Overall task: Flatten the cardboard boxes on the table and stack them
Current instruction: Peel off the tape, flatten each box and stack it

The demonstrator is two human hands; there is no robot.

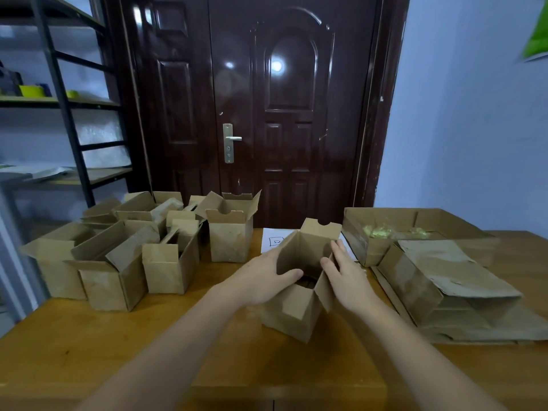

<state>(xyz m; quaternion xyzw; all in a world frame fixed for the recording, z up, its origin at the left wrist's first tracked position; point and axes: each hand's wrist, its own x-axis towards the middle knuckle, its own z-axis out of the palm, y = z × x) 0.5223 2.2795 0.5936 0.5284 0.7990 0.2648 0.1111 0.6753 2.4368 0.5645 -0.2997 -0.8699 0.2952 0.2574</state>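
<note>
— What are your hands on?

— Your left hand [264,280] cups the left wall of the small open box [299,292] at the table's centre, thumb hooked over the rim into the opening. Your right hand [347,277] lies against the right flap, fingers nearly straight, thumb at the rim. The box stands tilted on the wooden table [118,351], flaps up.

— And around you?

— At ten o'clock from it, a cluster of open boxes [124,247] crowds the table's left end. At three o'clock lies a stack of flattened boxes [450,292]; at one o'clock, a shallow open carton [385,229] holds something yellow-green. A white sheet [274,240] lies at twelve, partly behind the box. Beyond the table stands a dark glossy door [267,99] with a silver handle [232,139]; a metal shelf rack [59,99] is at far left, and pale blue wall [474,114] at right.
</note>
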